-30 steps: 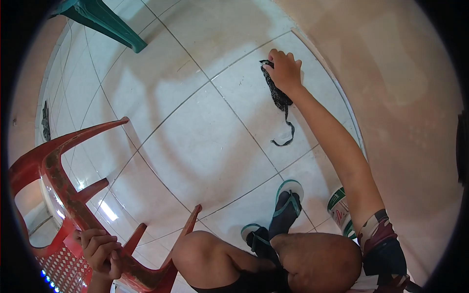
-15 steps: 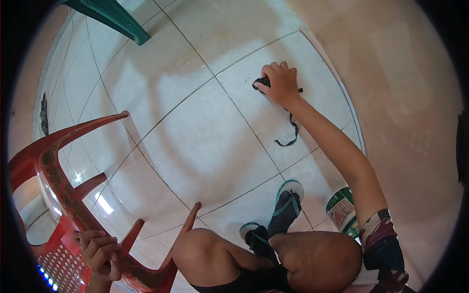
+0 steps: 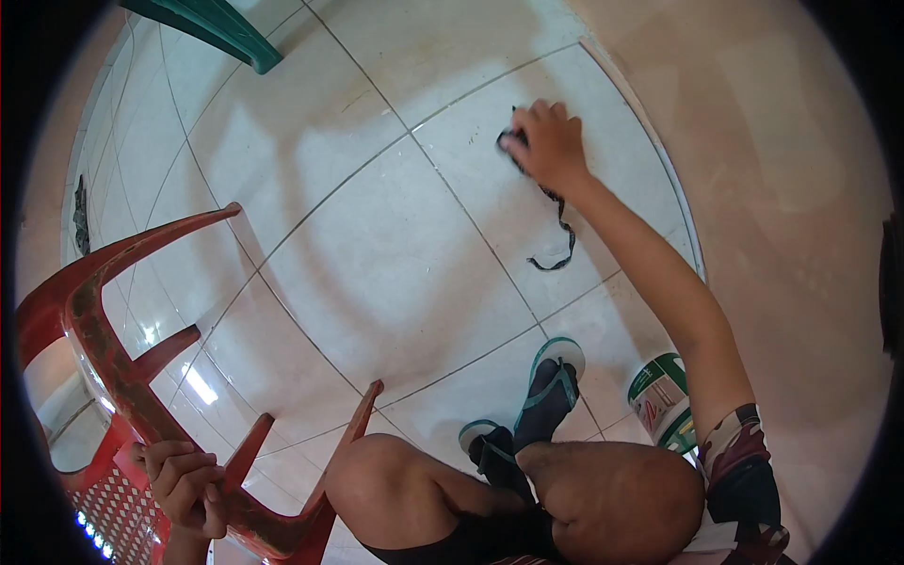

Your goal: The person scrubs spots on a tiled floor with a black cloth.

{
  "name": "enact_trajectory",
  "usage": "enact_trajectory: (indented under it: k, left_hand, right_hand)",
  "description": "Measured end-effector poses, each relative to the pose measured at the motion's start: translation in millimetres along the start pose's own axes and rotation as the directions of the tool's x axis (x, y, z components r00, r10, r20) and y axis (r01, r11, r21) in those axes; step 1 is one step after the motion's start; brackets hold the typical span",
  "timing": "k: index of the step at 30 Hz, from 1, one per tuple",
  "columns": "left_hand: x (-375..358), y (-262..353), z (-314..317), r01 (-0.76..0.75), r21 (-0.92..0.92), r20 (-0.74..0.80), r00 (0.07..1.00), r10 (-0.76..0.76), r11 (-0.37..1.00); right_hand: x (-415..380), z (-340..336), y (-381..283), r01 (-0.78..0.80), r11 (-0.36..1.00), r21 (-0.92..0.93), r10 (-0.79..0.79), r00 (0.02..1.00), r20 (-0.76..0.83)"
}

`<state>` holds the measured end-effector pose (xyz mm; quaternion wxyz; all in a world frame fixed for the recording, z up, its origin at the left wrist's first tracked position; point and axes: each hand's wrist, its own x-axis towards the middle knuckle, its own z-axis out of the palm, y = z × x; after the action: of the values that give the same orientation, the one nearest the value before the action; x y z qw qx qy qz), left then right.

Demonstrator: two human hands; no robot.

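Over the tiled floor my right hand [image 3: 551, 146] closes its fingers on a bunched part of a thin black cord [image 3: 568, 235]. The cord's loose end trails across the tile toward my feet in a wavy line. Part of the bunch is hidden under my fingers, and the thumb is slightly blurred. At the lower left my left hand [image 3: 184, 485] is closed, fingers curled, against the edge of a red plastic chair [image 3: 122, 367]. A small pinkish patch shows beside its knuckles. What these fingers hold, if anything, I cannot make out.
A white and green bucket [image 3: 659, 400] stands by my right forearm. My sandalled feet [image 3: 546, 395] are on the tiles below the cord. A green plastic chair leg [image 3: 221, 38] is at the top left. A dark crumpled thing [image 3: 81, 217] lies by the far left wall.
My right hand has moved slightly up, shifting the bunched cord with it; more of the strand below the hand shows. My left hand stays at the chair. The whole view has shifted a little.
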<state>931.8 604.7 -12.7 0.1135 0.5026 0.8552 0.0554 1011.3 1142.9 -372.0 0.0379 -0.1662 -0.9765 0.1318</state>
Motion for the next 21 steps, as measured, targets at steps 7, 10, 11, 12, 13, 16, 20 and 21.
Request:
enact_trajectory:
  k: [7,10,11,12,13,16,20,21]
  left_hand:
    - [8.8,8.8,-0.8,0.024,-0.002,-0.01,1.0,-0.024,1.0]
    - [5.4,6.5,0.7,0.028,-0.004,-0.019,0.999,-0.028,1.0]
    - [5.1,7.0,1.7,0.025,-0.01,-0.015,1.0,-0.026,1.0]
    - [6.0,7.1,2.0,0.019,0.001,-0.023,1.0,-0.019,1.0]
    - [7.4,7.4,1.0,0.01,0.014,-0.029,1.0,-0.01,1.0]
    - [10.3,10.1,0.8,0.014,0.002,-0.038,0.999,-0.013,1.0]
    - [10.3,9.1,0.7,0.013,-0.004,-0.037,0.999,-0.013,1.0]
    - [10.7,9.0,0.9,0.016,-0.002,-0.041,0.999,-0.016,1.0]
  right_hand:
    - [-16.3,-15.0,17.8,-0.017,0.999,-0.045,0.018,1.0,0.02]
    - [-40.8,-22.4,8.3,0.068,0.998,0.01,-0.069,0.988,0.14]
    - [-36.1,-23.3,10.7,0.019,0.999,0.029,-0.024,0.987,0.162]
    - [-28.3,-20.0,15.7,0.013,1.0,0.026,-0.017,0.986,0.164]
    - [-20.1,-16.5,20.3,-0.035,0.999,-0.018,0.037,0.992,0.117]
    - [-20.1,-16.7,23.3,-0.101,0.995,-0.018,0.102,0.993,0.058]
    - [-46.3,-26.7,18.0,0.033,0.999,0.019,-0.035,0.99,0.14]
    - [-47.7,-29.8,18.5,0.069,0.998,-0.007,-0.067,0.988,0.138]
